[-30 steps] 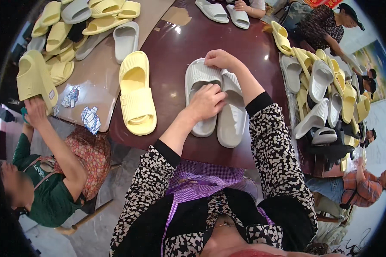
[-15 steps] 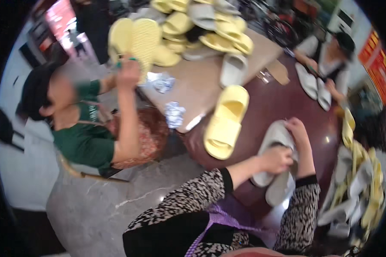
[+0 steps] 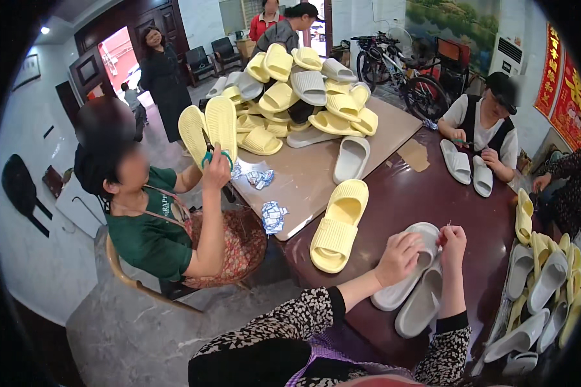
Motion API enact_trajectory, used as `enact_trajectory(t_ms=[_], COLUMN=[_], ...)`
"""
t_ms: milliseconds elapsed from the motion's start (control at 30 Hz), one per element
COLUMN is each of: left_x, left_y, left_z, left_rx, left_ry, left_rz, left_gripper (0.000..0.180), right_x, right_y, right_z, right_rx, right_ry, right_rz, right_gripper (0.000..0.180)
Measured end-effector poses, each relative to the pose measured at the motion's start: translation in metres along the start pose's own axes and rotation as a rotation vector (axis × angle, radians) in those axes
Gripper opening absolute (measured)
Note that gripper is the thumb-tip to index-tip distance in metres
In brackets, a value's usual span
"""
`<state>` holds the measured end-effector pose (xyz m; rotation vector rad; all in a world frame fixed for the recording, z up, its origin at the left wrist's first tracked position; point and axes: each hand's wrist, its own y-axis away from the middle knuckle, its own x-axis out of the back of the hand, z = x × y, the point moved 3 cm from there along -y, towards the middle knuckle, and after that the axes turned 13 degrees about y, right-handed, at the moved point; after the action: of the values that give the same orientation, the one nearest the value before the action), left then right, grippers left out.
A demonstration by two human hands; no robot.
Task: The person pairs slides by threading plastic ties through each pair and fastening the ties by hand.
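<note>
A pair of light grey slippers, the left one [image 3: 388, 295] and the right one [image 3: 421, 311], lies side by side on the dark red table before me. My left hand [image 3: 399, 259] is over the left slipper, its fingers loosely bent and somewhat apart, with nothing visible in them. At the toe end of the right slipper, my right hand [image 3: 453, 245] is closed in a pinch. A thin, pale thread-like piece sticks up from its fingertips; its exact kind is too small to tell. Left of my hands rests a yellow slipper [image 3: 337, 237], apparently overlapping another.
Yellow and grey slippers form a heap [image 3: 310, 97] on the brown board [image 3: 394, 129]. At left, a co-worker [image 3: 148, 219] holds yellow slippers and green-handled scissors [image 3: 216, 157]. Another person [image 3: 484, 122] handles grey slippers across the table. More slippers [image 3: 549, 280] pile up at right.
My left hand has moved up and left, away from my right hand, its fingers loosening. My right hand remains by the slippers' toe end, now pinching. The whole view has shifted.
</note>
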<state>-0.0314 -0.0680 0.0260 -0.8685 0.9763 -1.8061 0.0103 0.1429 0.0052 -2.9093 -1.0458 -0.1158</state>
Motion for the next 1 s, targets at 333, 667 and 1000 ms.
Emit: enact_trajectory(t_ms=[333, 667, 1000], left_x=[0.004, -0.043, -0.036], left_y=[0.013, 0.03, 0.048], left_z=[0.038, 0.013, 0.022], left_rx=[0.263, 0.918, 0.675], left_ry=[0.08, 0.596, 0.396], left_rz=[-0.283, -0.166, -0.18], left_gripper=[0.025, 0.016, 0.013], right_x=[-0.012, -0.004, 0.002], right_y=[0.1, 0.138, 0.14], right_z=[-0.02, -0.006, 0.002], right_rx=[0.154, 0.293, 0.282], right_ry=[0.105, 0.181, 0.133], right_rz=[-0.086, 0.068, 0.118], right_gripper=[0.009, 0.006, 0.006])
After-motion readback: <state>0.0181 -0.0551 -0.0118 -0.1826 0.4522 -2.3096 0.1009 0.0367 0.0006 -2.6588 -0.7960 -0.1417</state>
